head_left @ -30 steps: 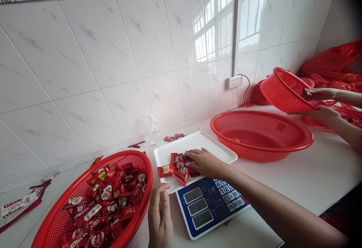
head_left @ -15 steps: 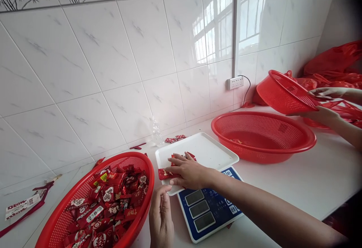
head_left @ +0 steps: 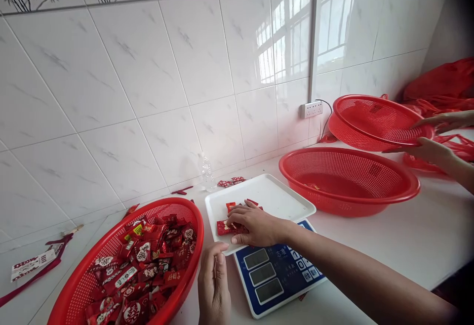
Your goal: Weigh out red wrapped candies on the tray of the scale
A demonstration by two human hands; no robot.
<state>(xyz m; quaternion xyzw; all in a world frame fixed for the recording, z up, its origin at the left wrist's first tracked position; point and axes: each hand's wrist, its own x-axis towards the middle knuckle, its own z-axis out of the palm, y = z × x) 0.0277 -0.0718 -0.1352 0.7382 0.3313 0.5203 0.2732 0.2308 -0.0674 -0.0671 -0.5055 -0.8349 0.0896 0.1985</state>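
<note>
My right hand rests over several red wrapped candies on the white tray of a scale. Its fingers are apart and slightly bent, touching the candies and partly hiding them. My left hand stands on edge at the tray's near left corner, cupped, with nothing visible in it. Below the tray is the scale's blue panel, partly hidden under my right forearm. To the left, a red perforated basket holds many red candy packets.
Behind the scale stand a clear plastic bottle and a few loose packets. At right is a large red basket. Beyond it, another person's hands hold a tilted red basket. A power strip is on the wall.
My right hand has shifted slightly right on the tray with the candies, its fingers a little more bent. My left hand stays in place. The other person's basket has tipped to show more of its inside.
</note>
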